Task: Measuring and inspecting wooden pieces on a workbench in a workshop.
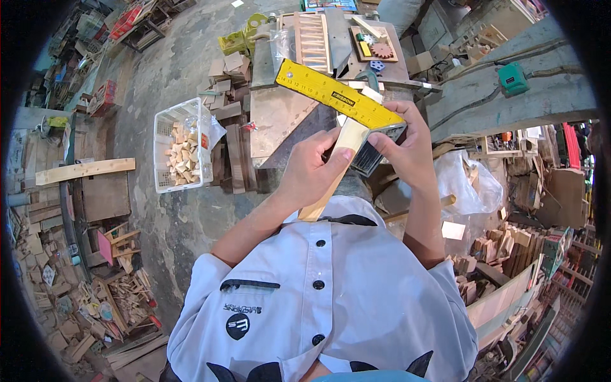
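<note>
My left hand (313, 164) is closed round a pale wooden strip (329, 189), its thumb pressed flat along the top face. The strip slants from my chest up and away to the right. In my right hand (407, 143) is a try square with a yellow ruled blade (312, 83) and a dark stock (371, 156). Fingers and thumb pinch it near the corner where blade and stock meet. The blade lies across the strip and reaches out to the left, and the stock runs beside the strip. My right fingers partly cover the corner.
Ahead is a worktable (273, 118) bearing a slatted wooden frame (312, 41) and a tray with wooden gears (380, 48). To the left, a white crate (159, 149) holds wood offcuts. Wood scraps (118, 299) pile at lower left; stacked boards (509, 248) stand at right.
</note>
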The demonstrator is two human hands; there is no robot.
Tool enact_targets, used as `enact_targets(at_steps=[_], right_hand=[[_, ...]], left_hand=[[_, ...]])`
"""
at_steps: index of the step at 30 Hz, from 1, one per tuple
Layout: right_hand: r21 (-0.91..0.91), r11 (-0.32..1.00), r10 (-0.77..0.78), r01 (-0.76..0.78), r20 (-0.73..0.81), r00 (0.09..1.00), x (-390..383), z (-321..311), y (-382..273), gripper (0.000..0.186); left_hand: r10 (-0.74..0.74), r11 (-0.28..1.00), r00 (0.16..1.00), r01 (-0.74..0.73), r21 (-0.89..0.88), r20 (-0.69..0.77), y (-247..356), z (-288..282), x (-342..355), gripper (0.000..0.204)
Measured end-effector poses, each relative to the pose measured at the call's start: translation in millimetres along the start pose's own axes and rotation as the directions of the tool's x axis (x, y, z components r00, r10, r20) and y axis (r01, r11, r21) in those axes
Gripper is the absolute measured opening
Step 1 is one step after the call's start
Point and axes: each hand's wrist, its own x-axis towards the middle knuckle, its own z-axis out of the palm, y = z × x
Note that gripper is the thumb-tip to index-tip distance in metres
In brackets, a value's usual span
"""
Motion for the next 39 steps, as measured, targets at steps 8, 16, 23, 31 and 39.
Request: enact_targets(at_steps=[8, 16, 23, 31, 39], right_hand=[[-0.015, 0.999, 0.038, -0.038, 0.029, 0.999, 1.9, -5.7, -10.3, 0.057], [-0.029, 0.999, 0.026, -0.025, 0.024, 0.999, -0.2, -9.7, -2.5, 0.059], [0.19, 0.98, 0.085, -0.064, -0.106, 0.991, -7.2, -2.7, 59.4, 0.052], [0.543, 0.668, 0.734, -0.508, -0.373, 0.567, -67.7, 8.0, 234.8, 0.039], [-0.038, 0.482, 0.808, -0.875, -0.368, 0.461, -62.2, 8.4, 244.9, 0.054]], left_hand=[[0.027, 0.999, 1.0, -0.027, -0.021, -0.016, -0.4, 5.1, 1.1, 0.046], [-0.006, 1.0, 1.0, 0.006, 0.006, -0.011, -1.1, 11.0, 2.0, 0.048], [-0.147, 0.953, 0.988, 0.155, -0.261, 0.049, -42.0, 24.5, 5.6, 0.041], [-0.521, 0.704, 0.846, 0.503, -0.502, 0.117, -142.8, 21.7, -4.3, 0.044], [-0.399, 0.916, 0.913, 0.402, 0.021, -0.088, -202.9, 13.0, 7.6, 0.075]])
